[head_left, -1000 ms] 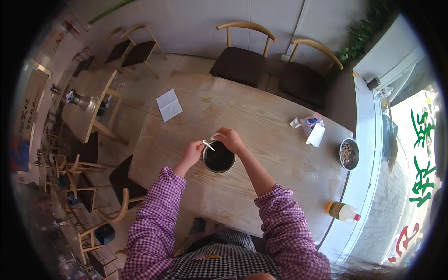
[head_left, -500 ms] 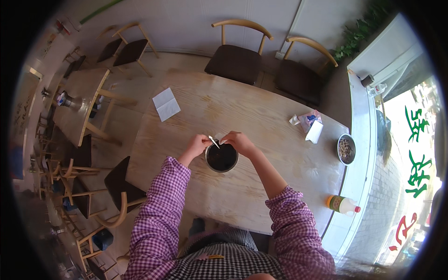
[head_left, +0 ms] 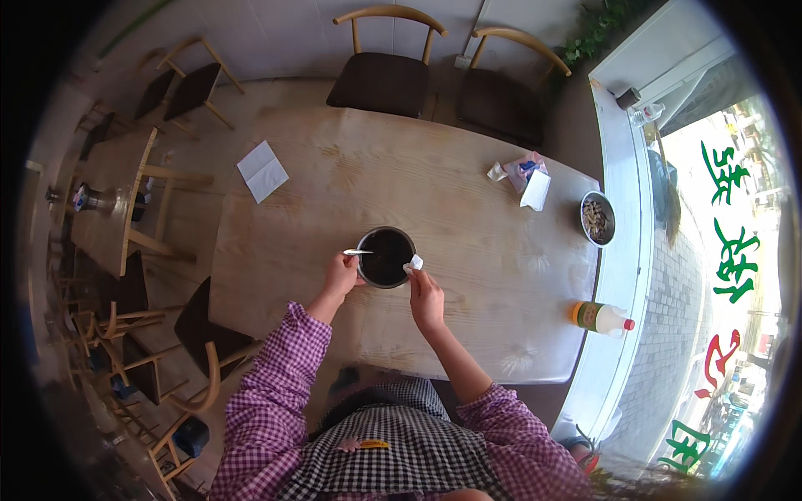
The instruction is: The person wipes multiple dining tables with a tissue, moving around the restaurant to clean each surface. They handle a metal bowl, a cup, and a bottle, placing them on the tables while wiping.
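Note:
A round metal bowl (head_left: 387,280) with a dark inside stands on the wooden table in front of me. At its left side, my left hand (head_left: 339,277) is closed on the bowl, fingers partly hidden beneath the rim. Under its thumb lies a slim white handle, apparently a spoon (head_left: 359,252), reaching over the rim; its far end is lost in the dark inside. My right hand (head_left: 427,301) pinches a crumpled white tissue (head_left: 414,263) against the bowl's right rim.
An unfolded white paper (head_left: 262,172) lies on the table (head_left: 334,184) at far left. A tissue packet (head_left: 526,167) is at far right, near a metal bowl of brownish pieces (head_left: 596,219). A bottle (head_left: 601,318) lies by the windowsill. Chairs (head_left: 380,83) stand beyond the table.
My right hand has moved with the tissue from the bowl's far side to its near right side. My left hand has slid nearer along the left rim. The whole view has shifted.

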